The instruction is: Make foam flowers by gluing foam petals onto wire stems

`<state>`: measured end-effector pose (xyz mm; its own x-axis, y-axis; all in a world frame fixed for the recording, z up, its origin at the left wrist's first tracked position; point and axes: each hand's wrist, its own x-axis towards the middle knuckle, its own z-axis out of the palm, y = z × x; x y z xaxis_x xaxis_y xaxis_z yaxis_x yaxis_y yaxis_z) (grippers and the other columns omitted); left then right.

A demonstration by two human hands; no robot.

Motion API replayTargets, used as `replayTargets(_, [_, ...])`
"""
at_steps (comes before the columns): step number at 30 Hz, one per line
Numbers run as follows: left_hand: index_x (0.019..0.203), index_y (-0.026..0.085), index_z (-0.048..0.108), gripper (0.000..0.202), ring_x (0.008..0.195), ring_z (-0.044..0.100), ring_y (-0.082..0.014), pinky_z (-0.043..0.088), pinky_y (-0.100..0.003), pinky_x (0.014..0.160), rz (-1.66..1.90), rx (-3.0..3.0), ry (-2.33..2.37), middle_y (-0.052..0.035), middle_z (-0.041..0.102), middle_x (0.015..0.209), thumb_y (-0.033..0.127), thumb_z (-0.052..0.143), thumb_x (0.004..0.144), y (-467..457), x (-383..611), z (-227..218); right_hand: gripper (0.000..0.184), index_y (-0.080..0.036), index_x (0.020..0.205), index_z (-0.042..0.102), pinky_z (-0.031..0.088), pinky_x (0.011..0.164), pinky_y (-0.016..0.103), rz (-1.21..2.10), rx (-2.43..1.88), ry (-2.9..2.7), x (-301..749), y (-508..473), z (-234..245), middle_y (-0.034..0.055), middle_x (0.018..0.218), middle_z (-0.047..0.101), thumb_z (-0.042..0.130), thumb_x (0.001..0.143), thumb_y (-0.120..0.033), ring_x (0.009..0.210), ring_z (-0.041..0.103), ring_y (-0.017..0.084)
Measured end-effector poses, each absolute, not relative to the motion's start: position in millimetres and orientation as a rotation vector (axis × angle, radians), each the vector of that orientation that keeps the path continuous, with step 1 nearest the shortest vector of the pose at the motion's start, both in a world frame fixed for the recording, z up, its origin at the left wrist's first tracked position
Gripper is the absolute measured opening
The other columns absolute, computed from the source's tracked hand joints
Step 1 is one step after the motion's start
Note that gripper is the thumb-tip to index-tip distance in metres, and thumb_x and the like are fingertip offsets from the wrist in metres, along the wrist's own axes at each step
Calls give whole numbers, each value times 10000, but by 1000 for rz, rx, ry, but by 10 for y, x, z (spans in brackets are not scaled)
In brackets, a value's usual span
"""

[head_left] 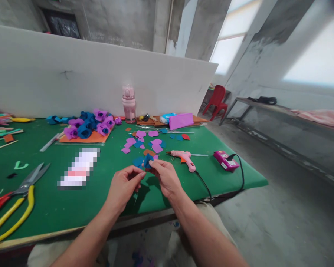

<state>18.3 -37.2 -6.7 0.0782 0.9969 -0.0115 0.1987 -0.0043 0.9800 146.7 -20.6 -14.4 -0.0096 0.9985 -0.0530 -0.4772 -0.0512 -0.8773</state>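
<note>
The right hand [167,176] pinches a blue flower [147,159] above the bench [69,207], where squeezing could crush it, the left hand [124,185] curls beside, grip unclear, and the nearby glue gun [185,155], if hot, could burn a straying wrist.

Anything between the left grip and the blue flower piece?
Nothing visible. The left grip sits just below and left of the blue flower piece; the right grip holds it from the right. Loose petals lie beyond, on the green tabletop. Too small to tell: any thin glue strand.
</note>
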Motion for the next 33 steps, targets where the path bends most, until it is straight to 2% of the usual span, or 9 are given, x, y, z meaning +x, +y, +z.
replayTargets(33, [700,166,621,226,424,443,-83,341,-188,419,1046,1416,1295,41,520,480,391,619,674,-364,176,-80,139,-154,576,662,436,672,258,1512,-866,-753,1472,-256,-81,-4,579,605,691,605,-286,571,521,102])
